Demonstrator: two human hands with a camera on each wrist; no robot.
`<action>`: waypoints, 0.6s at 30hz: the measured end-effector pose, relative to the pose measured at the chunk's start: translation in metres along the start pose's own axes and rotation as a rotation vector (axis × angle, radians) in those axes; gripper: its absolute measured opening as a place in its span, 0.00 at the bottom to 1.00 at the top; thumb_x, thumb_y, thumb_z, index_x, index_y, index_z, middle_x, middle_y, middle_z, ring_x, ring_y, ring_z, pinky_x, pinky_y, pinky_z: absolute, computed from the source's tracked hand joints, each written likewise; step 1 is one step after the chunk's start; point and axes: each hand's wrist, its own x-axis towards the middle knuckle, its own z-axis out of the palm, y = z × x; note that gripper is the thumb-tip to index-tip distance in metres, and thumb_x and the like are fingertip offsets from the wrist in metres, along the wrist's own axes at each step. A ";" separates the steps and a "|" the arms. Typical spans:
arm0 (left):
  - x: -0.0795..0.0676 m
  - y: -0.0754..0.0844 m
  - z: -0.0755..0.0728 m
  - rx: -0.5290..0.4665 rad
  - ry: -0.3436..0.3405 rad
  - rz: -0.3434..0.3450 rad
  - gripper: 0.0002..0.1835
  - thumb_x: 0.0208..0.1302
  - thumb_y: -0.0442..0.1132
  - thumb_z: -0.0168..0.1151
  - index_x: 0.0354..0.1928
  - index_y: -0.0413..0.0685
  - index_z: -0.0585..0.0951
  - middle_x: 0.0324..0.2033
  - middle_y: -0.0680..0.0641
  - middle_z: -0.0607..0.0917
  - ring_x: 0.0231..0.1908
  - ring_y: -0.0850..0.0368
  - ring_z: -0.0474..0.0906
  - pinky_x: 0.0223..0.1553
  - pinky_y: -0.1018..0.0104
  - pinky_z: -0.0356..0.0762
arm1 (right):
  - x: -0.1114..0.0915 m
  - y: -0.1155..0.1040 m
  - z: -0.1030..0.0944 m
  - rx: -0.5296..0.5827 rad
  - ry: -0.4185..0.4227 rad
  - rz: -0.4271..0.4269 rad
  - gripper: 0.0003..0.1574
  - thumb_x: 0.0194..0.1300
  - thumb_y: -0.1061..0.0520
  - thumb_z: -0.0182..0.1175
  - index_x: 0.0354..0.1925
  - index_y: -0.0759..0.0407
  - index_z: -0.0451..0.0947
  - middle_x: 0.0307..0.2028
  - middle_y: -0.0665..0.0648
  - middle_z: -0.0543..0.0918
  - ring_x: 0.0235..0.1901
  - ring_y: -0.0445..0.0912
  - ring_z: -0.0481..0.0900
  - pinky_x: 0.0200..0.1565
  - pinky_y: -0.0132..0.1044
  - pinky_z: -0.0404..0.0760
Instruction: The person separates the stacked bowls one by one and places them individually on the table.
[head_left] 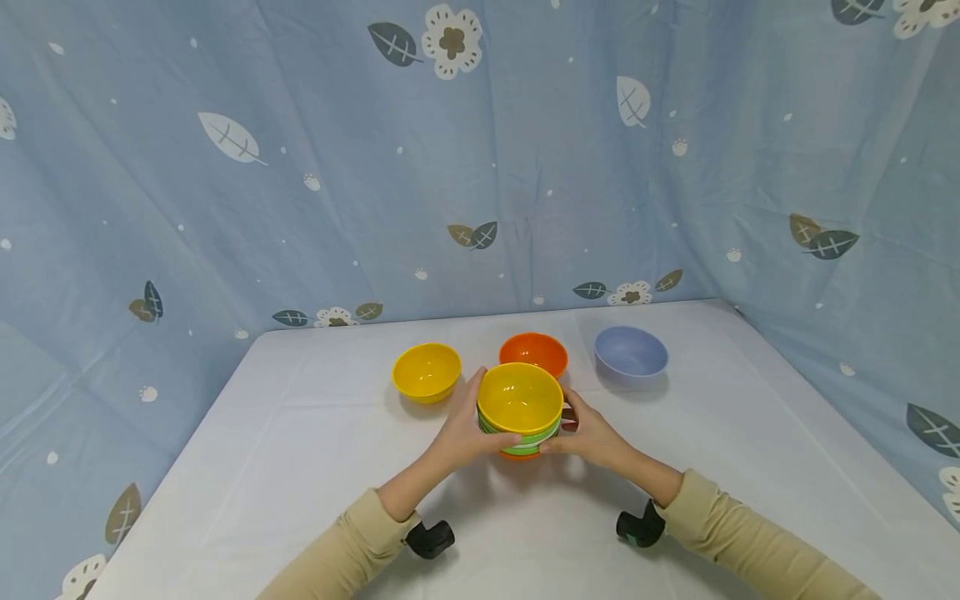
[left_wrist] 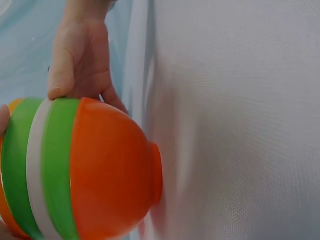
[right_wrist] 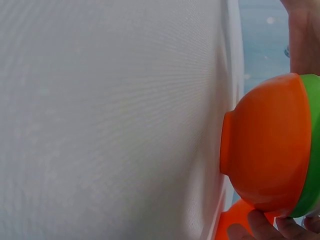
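Both hands grip a stack of nested bowls (head_left: 519,398) from opposite sides in the head view. A yellow bowl is on top, green and white rims show beneath it, and an orange bowl (left_wrist: 112,170) forms the bottom. My left hand (head_left: 463,432) holds the left side, thumb at the front. On the other side my right hand (head_left: 592,435) curls round the stack, its thumb also in front. The orange bowl's foot is close to the tabletop; I cannot tell whether it touches. Just behind the stack, another orange bowl (head_left: 534,348) is partly hidden.
A single yellow bowl (head_left: 427,372) stands left of the stack, and a periwinkle-blue bowl (head_left: 631,353) stands at the back right. White cloth covers the table (head_left: 315,467). A blue patterned curtain (head_left: 337,167) hangs behind it and along the sides.
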 end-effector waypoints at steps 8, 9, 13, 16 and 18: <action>0.003 0.002 0.003 -0.046 -0.014 -0.061 0.60 0.42 0.55 0.73 0.71 0.44 0.45 0.66 0.42 0.58 0.61 0.46 0.60 0.59 0.45 0.62 | 0.000 0.000 -0.001 -0.009 0.000 -0.001 0.57 0.50 0.48 0.69 0.67 0.65 0.48 0.58 0.66 0.66 0.53 0.58 0.71 0.54 0.52 0.72; 0.003 0.002 0.004 -0.047 -0.011 -0.057 0.60 0.42 0.54 0.73 0.71 0.44 0.45 0.66 0.42 0.58 0.61 0.46 0.61 0.59 0.45 0.63 | 0.000 0.000 -0.001 -0.008 0.000 -0.002 0.58 0.50 0.48 0.69 0.67 0.65 0.48 0.58 0.66 0.66 0.53 0.58 0.71 0.54 0.52 0.72; 0.002 0.003 0.004 -0.033 0.009 -0.039 0.59 0.42 0.54 0.73 0.70 0.42 0.48 0.67 0.42 0.56 0.60 0.46 0.61 0.58 0.46 0.64 | 0.000 -0.001 0.000 -0.013 0.004 -0.001 0.58 0.49 0.46 0.69 0.67 0.65 0.49 0.58 0.67 0.67 0.53 0.59 0.72 0.54 0.52 0.72; 0.002 0.003 0.004 -0.024 0.026 -0.024 0.58 0.41 0.53 0.73 0.70 0.41 0.49 0.67 0.42 0.57 0.60 0.46 0.62 0.58 0.47 0.65 | 0.000 -0.001 0.000 -0.016 0.007 0.001 0.58 0.49 0.46 0.69 0.67 0.65 0.49 0.58 0.67 0.67 0.53 0.59 0.72 0.54 0.52 0.72; 0.002 0.004 0.005 -0.026 0.032 -0.016 0.58 0.41 0.52 0.74 0.69 0.40 0.50 0.66 0.42 0.58 0.59 0.47 0.63 0.57 0.47 0.66 | 0.000 -0.001 0.000 -0.016 0.010 0.004 0.58 0.48 0.46 0.70 0.67 0.65 0.50 0.58 0.67 0.67 0.52 0.59 0.72 0.54 0.52 0.72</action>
